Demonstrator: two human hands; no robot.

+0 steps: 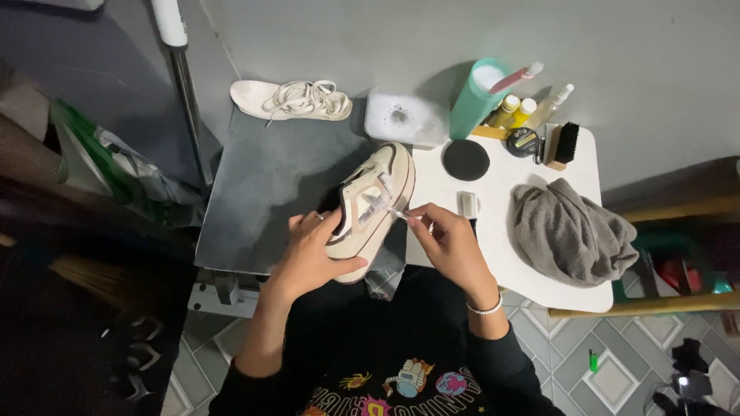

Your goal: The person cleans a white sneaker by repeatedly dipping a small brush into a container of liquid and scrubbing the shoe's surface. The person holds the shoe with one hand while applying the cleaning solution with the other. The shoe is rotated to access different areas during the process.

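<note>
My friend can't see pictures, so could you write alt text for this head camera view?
Seen from above, the left hand holds a cream sneaker while the right hand pinches a thin clear strip at it. A grey towel and brushes lie on the white table.

The light falls from above on the white table and grey wall, while the left side stays dark and corners look slightly bent.
</note>
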